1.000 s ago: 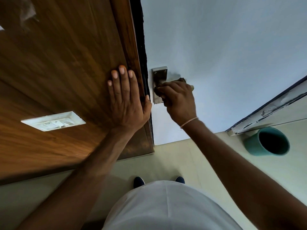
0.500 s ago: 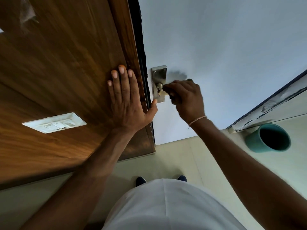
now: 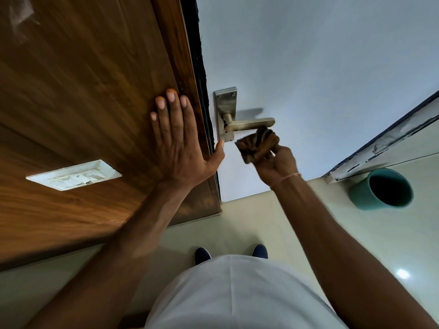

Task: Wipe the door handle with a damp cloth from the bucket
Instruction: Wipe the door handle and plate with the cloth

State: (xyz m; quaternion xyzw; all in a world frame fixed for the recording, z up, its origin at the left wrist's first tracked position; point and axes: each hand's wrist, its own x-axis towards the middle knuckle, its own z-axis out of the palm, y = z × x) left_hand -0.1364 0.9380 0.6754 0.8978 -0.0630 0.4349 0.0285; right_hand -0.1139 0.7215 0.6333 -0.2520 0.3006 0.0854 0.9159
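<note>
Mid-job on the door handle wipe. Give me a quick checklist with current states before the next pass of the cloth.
1. Cloth gripped in right hand: ok, bunched in the fingers.
2. Cloth on the door handle: not ok, it sits just below the lever, at most brushing its outer end.
3. Left hand bracing: ok, flat on the wooden panel.
4. Lever fully exposed for wiping: ok.
5. Cloth damp: cannot tell.
6. Bucket nearby: ok, on the floor at right.
</note>
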